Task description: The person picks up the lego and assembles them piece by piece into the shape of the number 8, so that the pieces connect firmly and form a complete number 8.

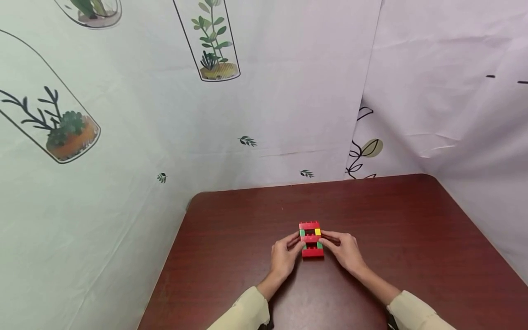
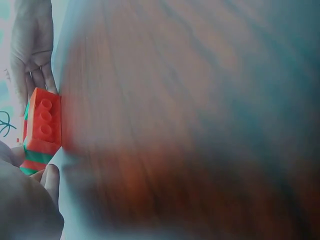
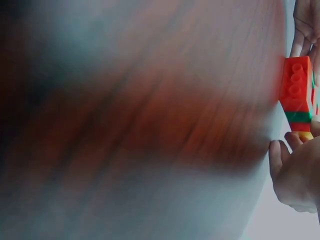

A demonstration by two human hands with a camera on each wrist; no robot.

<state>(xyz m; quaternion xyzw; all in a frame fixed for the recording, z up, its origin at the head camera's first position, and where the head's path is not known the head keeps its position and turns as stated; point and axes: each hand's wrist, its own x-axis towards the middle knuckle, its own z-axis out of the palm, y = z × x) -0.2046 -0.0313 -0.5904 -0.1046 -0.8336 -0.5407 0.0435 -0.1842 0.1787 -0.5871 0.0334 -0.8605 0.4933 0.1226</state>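
A ladder-like structure of toy building bricks (image 1: 312, 253) lies on the table between both hands. Three red bars are joined by small green bricks (image 1: 302, 233) and one yellow brick (image 1: 317, 232), with two gaps between the bars. My left hand (image 1: 283, 259) holds its left side, thumb near the lower gap and fingers further up. From the right, my right hand (image 1: 347, 252) grips the opposite side between thumb and fingers. Round studs show on the red end brick (image 2: 45, 117) in the left wrist view. In the right wrist view, a green layer (image 3: 298, 116) sits beside the red end brick (image 3: 296, 85).
The dark reddish-brown table (image 1: 231, 229) has rounded far corners. Pale cloth (image 1: 288, 114) printed with plants in glass jars hangs behind and to the left. Wrinkled whitish cloth (image 1: 462, 114) hangs at the right.
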